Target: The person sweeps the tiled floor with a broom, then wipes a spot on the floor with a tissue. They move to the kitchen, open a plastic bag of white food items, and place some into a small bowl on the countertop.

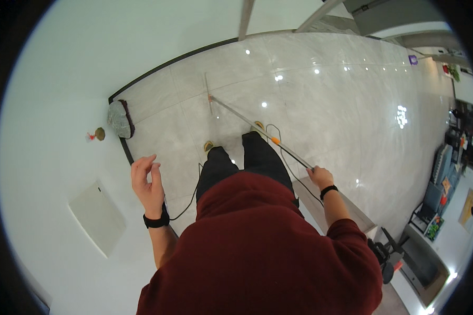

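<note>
I see a long thin metal pole with an orange band partway along it; it runs from the right hand forward and to the left across the floor, ending in a slim flat head that lies crosswise on the tiles out ahead of the feet; the right hand is closed round the near end of the pole, so the pole's whole length lies in front of that grip; the left hand is raised by the white wall, fingers loosely curled and apart, holding nothing that I can make out; both wrists wear black bands; a thin dark cord loops over the floor beside the legs. I can make out no container near the hands. The floor is glossy pale stone tile, catching ceiling lights; a dark skirting line edges the wall; a grey rounded object sits on the floor against it; shelving with mixed items stands far right.
</note>
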The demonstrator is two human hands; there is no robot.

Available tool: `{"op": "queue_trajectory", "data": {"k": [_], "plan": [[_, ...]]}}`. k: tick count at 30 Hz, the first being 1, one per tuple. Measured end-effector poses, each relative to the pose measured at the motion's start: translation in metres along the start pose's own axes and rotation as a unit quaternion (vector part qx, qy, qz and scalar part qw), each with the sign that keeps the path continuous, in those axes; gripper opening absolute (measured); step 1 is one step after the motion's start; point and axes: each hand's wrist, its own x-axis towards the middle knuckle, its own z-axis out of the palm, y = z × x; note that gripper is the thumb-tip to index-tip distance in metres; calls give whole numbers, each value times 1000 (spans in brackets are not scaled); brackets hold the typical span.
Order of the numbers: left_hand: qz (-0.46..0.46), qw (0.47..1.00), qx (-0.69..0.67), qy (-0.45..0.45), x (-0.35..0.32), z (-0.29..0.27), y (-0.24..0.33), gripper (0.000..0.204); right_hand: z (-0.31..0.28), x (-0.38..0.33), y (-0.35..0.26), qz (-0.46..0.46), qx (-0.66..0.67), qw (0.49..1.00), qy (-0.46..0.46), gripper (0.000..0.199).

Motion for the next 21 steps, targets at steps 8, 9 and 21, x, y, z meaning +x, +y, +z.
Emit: {"op": "queue_trajectory", "data": {"k": [8, 9, 21], "plan": [[57, 992, -13, -110, 44, 120, 86, 18, 1, -33, 229, 203, 15, 979, -25, 53], [73, 990, 4, -120, 48, 130, 96, 18, -6, -38, 254, 234, 5, 972, -38, 54], [136, 970, -6, -203, 94, 213, 152, 20, -46, -44, 304, 230, 61, 971, 37, 56]]}}
